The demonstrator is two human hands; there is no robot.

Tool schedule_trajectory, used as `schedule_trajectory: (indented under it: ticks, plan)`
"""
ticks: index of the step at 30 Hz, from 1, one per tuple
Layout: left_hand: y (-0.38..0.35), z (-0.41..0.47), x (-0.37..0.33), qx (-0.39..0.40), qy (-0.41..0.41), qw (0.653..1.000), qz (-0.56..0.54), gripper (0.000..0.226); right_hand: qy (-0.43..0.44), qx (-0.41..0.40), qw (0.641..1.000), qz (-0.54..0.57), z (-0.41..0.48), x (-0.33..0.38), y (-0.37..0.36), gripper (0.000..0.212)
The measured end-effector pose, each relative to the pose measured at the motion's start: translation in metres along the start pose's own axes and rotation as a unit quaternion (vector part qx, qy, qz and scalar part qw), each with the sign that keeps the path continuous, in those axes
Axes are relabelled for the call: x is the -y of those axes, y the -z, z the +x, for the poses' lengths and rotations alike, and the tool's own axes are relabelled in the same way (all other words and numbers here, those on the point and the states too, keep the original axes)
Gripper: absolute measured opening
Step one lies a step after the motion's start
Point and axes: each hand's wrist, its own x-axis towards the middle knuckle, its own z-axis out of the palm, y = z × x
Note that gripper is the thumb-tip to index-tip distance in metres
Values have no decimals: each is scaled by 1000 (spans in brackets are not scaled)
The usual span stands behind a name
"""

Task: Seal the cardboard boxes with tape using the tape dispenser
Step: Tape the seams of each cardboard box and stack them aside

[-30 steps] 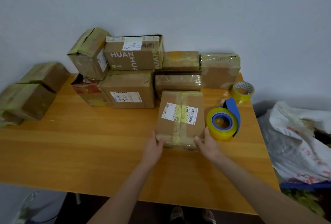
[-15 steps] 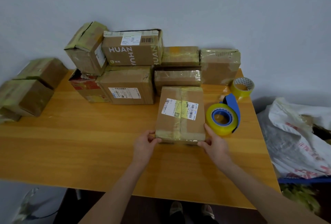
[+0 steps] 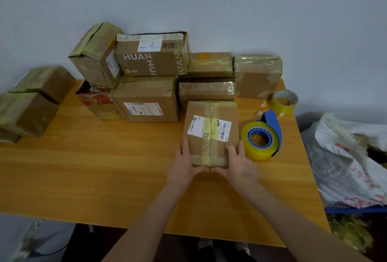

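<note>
Cardboard box (image 3: 211, 136) lies flat on the table (image 3: 104, 167), label (image 3: 209, 128) up. The 2 hands grip its near corners. The left hand (image 3: 184, 165) sets its fingers along the left side and its thumb on the near edge. The right hand (image 3: 238, 163) sets its fingers on the top face and its thumb on the near edge. The dispenser (image 3: 261, 140), blue and loaded with yellow tape, stands just beside the box on the right. A spare roll (image 3: 284, 101) sits behind it. Taped boxes (image 3: 150, 60) are stacked against the wall (image 3: 209, 10). A bag (image 3: 345, 157) lies right of the table.
</note>
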Motion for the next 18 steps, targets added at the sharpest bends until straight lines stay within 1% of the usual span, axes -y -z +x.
schedule_trajectory:
  ticks: [2, 5, 8, 10, 14, 16, 18]
  plan:
    - [1, 3, 7, -4, -10, 1000, -2, 117, 18, -11, 1000, 8, 5, -8, -5, 77]
    - [6, 4, 22, 12, -45, 998, -52, 105, 67, -10, 996, 60, 8, -30, -12, 73]
    - [17, 7, 41, 64, -76, 993, -67, 97, 112, 33, 988, 101, 12, -53, -10, 75]
    - [23, 10, 50, 79, -86, 990, -80, 94, 129, 50, 982, 126, 14, -57, -7, 76]
    - [18, 6, 48, 31, -92, 992, -80, 91, 120, 11, 983, 135, 11, -52, -11, 72]
    - [15, 1, 44, 37, -80, 992, -90, 89, 115, 14, 983, 139, 11, -51, -8, 75]
    - [14, -1, 35, 51, -44, 994, -90, 87, 105, 24, 983, 149, 12, -49, 0, 77]
